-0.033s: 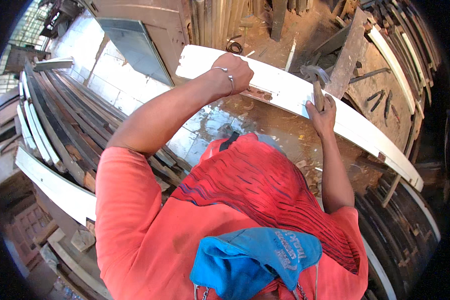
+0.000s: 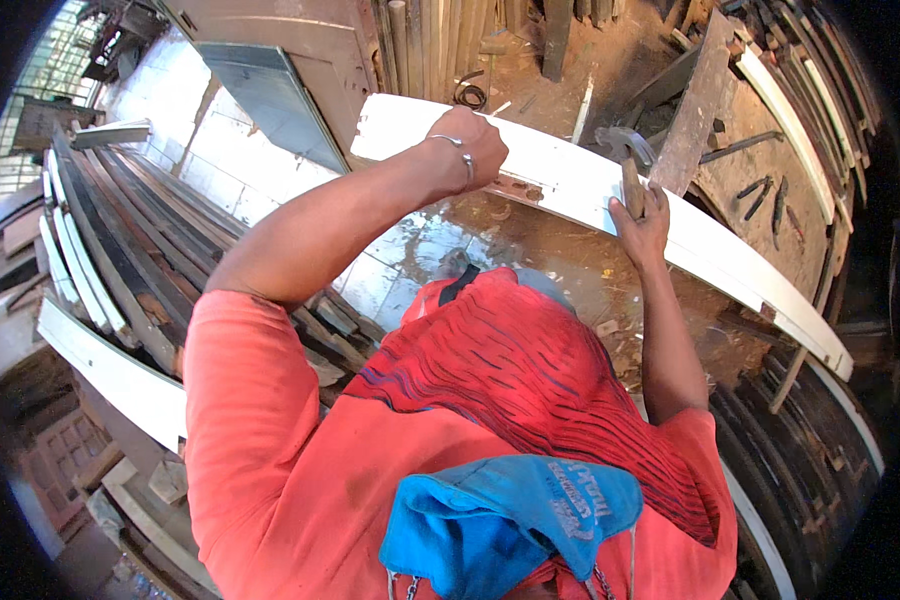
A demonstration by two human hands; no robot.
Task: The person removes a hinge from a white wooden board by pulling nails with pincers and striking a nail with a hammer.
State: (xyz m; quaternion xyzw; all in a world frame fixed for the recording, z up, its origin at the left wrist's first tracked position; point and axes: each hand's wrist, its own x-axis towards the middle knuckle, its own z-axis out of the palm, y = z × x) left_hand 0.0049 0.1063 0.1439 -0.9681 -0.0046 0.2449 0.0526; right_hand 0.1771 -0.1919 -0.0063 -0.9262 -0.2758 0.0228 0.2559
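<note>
A long white plank (image 2: 570,180) crosses in front of me, running from the upper left down to the right. My left hand (image 2: 470,145), with a silver bangle at its wrist, is closed on the plank near its left end; the fingertips are hidden. Farther right, my right hand (image 2: 642,222) has its fingers wrapped around the wooden handle of a claw hammer (image 2: 631,150). The hammer's metal head stands up past the plank's far edge. A dark, rough notch (image 2: 520,190) shows along the plank's near edge, between my hands.
Long boards (image 2: 150,230) lie stacked at the left, beside a white board (image 2: 110,370). A brown door panel (image 2: 300,40) stands at the far left. Several dark tools (image 2: 778,208) rest on a wooden board (image 2: 740,185) at the right. More timber (image 2: 790,450) lies at the lower right.
</note>
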